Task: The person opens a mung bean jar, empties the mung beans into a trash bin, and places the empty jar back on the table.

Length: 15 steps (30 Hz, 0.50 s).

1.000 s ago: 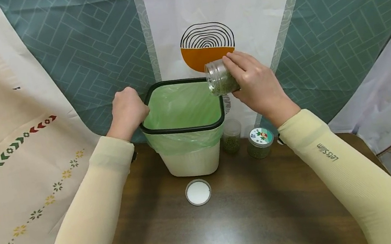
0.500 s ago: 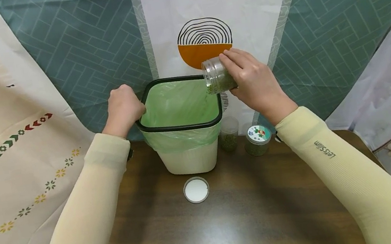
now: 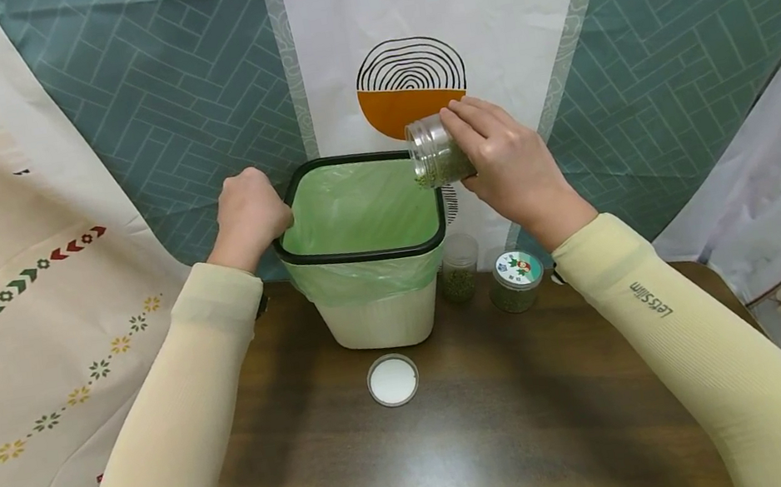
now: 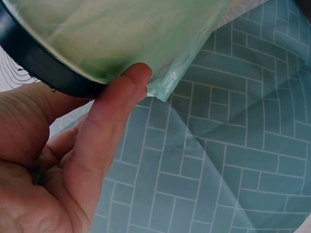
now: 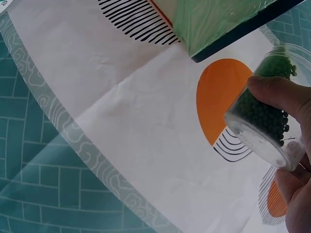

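Observation:
My left hand [image 3: 252, 216] grips the black rim [image 3: 365, 256] of a cream bin [image 3: 381, 322] lined with a green bag [image 3: 355, 207]. In the left wrist view, the fingers [image 4: 104, 116] and thumb pinch that rim. Above the bin's right edge, my right hand [image 3: 509, 163] holds a lidless clear jar [image 3: 439, 150] tipped on its side, mouth toward the bin. Small green beans [image 5: 265, 109] fill part of the jar; a few lie at its mouth. A white round lid [image 3: 392, 380] lies on the table in front of the bin.
Right of the bin on the brown table [image 3: 424, 466] stand a clear jar [image 3: 458, 269] with green contents and a labelled, lidded jar [image 3: 515, 279]. A patterned cloth [image 3: 187, 97] hangs close behind the bin.
Green beans have slid to the mouth of the tipped jar, and its mouth dips slightly lower. The left hand keeps its grip on the rim. The head view has shifted slightly.

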Available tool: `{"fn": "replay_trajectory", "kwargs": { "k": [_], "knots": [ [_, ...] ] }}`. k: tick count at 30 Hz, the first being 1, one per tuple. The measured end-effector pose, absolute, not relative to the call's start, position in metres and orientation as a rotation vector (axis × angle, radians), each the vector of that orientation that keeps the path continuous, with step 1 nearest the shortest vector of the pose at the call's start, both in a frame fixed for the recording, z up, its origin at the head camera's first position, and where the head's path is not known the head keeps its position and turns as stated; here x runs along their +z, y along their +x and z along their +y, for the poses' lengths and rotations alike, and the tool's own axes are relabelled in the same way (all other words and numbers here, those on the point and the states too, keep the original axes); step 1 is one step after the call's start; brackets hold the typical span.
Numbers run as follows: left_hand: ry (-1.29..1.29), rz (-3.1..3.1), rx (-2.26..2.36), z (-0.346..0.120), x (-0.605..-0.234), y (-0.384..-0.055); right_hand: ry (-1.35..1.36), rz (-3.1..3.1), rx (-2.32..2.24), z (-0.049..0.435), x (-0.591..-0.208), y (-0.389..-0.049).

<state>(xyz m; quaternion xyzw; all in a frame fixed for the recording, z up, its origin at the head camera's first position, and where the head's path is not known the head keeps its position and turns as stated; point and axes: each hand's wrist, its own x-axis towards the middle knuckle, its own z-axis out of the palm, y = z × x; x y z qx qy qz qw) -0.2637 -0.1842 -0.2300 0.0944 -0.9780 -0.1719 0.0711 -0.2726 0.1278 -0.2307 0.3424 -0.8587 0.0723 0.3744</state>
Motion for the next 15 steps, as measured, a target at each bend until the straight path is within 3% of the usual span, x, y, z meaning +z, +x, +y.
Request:
{"fn": "replay_trajectory", "kwargs": {
  "k": [15],
  "knots": [
    [0.262,-2.928,-0.522,-0.1832,-0.2312,-0.2589,0.886,-2.177,0.182,0.1277,-0.2328,-0.2711]
  ]
}}
